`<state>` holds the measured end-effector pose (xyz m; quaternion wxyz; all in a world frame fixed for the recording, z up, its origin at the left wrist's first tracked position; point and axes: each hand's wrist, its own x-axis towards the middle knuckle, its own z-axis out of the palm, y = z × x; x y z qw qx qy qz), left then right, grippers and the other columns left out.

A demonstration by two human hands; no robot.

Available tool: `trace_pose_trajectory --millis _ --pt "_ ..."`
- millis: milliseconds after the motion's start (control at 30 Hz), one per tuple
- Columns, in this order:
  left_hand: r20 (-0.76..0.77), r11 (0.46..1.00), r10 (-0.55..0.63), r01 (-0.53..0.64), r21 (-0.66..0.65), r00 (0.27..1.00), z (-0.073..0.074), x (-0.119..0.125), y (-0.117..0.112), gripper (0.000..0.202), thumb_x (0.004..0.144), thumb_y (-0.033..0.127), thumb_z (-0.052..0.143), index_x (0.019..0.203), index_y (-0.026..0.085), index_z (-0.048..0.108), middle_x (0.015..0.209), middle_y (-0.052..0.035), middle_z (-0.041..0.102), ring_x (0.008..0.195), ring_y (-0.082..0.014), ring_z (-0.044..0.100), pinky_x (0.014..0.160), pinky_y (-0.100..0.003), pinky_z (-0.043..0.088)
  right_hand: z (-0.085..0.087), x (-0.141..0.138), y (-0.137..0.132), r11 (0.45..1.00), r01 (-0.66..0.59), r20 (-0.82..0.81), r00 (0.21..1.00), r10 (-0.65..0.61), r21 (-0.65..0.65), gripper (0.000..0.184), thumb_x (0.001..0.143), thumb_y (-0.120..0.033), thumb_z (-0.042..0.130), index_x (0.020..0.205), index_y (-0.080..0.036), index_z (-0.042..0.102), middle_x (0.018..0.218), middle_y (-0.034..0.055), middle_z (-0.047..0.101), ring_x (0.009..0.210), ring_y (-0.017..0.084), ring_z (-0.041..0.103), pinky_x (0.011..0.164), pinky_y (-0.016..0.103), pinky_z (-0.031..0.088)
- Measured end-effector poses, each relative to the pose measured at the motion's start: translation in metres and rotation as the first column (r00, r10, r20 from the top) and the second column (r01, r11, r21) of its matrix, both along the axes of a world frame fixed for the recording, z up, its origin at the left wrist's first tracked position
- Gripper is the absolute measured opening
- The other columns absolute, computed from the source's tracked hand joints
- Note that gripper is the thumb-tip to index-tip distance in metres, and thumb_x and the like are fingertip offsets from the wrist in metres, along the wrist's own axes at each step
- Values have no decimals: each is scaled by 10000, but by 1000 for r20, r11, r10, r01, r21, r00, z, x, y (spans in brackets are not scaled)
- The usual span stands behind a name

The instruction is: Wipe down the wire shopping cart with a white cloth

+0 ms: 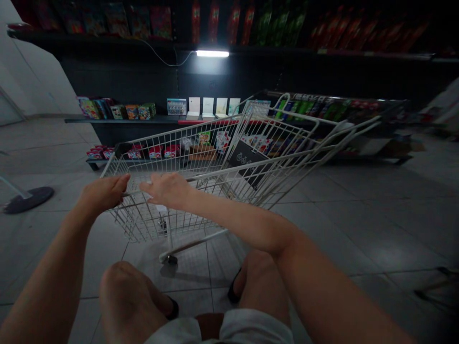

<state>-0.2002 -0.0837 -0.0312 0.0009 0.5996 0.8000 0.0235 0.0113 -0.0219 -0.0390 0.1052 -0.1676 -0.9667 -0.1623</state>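
Note:
A white wire shopping cart (229, 143) stands on the tiled floor in front of me. My left hand (103, 191) is curled over the cart's near rim at its left corner. My right hand (167, 188) rests on the same rim just to the right, fingers bent over the wire. Both my bare knees show below, one of them (124, 291) raised at the bottom left. The basket looks empty apart from a dark sign panel (247, 160) on its far side.
Dark store shelves (143, 119) run across the back, holding colourful boxes, cards and packets under a lit strip lamp (212, 53). A round dark stand base (30, 198) sits on the floor at left. Grey floor tiles spread to the right.

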Motion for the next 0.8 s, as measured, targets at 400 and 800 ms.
trace_pose_trajectory --millis 400,800 --pt "12 988 -28 29 -150 1000 -4 -3 3 633 910 636 185 897 227 668 854 -17 769 875 -227 684 722 -267 406 -17 167 79 927 157 -235 969 -78 341 370 977 -483 514 1196 -209 631 946 49 666 830 161 554 733 297 366" --pt "155 977 74 -41 -210 985 -6 -22 1 623 895 620 171 936 217 643 775 -27 771 798 -219 726 756 -272 483 -9 226 100 954 8 -173 984 47 300 519 937 -282 573 1435 -189 458 1246 97 624 1062 216 563 915 346 433"
